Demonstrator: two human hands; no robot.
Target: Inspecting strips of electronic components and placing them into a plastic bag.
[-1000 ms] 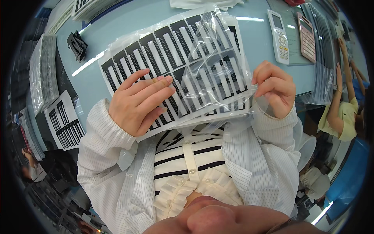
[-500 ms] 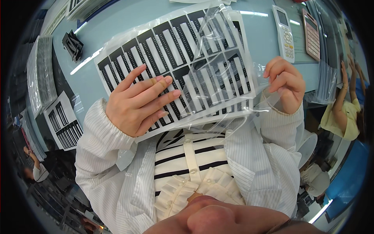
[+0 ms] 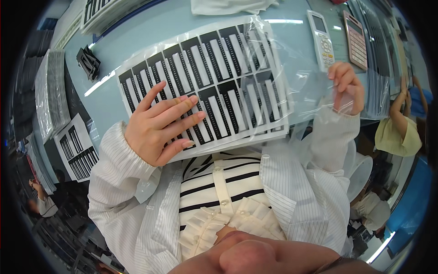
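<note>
A stack of white sheets (image 3: pixel 200 75) printed with rows of black comb-like strips lies tilted on the table before me. My left hand (image 3: pixel 162 125) rests flat on its left part, fingers spread over the print. To the right of the stack, my right hand (image 3: pixel 349 89) pinches a thin clear plastic film (image 3: pixel 306 93). This film stretches from those fingers back over the stack's right portion, creased and shiny. Where its far edge ends is hard to make out.
Folded black pieces (image 3: pixel 88 63) sit at the far left, near a plastic-wrapped stack (image 3: pixel 51 91) and a loose printed sheet (image 3: pixel 76 147). A white keypad device (image 3: pixel 322 41) and a pink calculator (image 3: pixel 356 40) lie at far right. White cloth (image 3: pixel 232 6) lies at the back. Other people are at both sides.
My right hand has moved right, drawing the clear film off much of the stack, so more print shows bare. My left hand stays on the sheets.
</note>
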